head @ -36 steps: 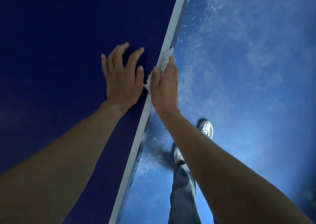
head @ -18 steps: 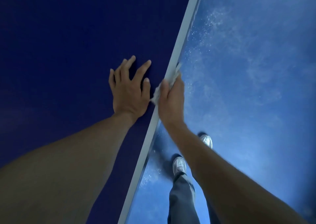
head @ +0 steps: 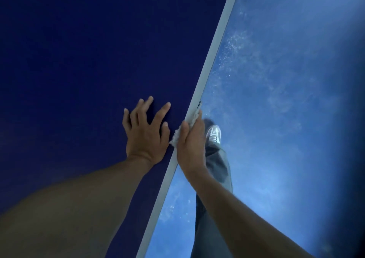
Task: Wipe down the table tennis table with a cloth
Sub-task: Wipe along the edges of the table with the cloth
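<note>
I see the table (head: pixel 79 60) filling the left side, dark blue and matte, with a pale stripe (head: pixel 213 60) along its edge. Speckled blue floor (head: pixel 276 100) lies beyond. My left hand (head: pixel 146 135) lies flat on the top, fingers spread, holding nothing. My right hand (head: pixel 190 145) clamps the cloth (head: pixel 176 136) over the table's edge, thumb on top. The cloth is white, nubbly and bunched, mostly hidden. A grey trouser leg (head: pixel 217 169) and a white shoe (head: pixel 214 134) show below.

Your table (head: pixel 79 60) top looks matt dark blue, its edge stripe (head: pixel 215 56) smooth and pale; the cloth (head: pixel 176 137) looks nubby white.
</note>
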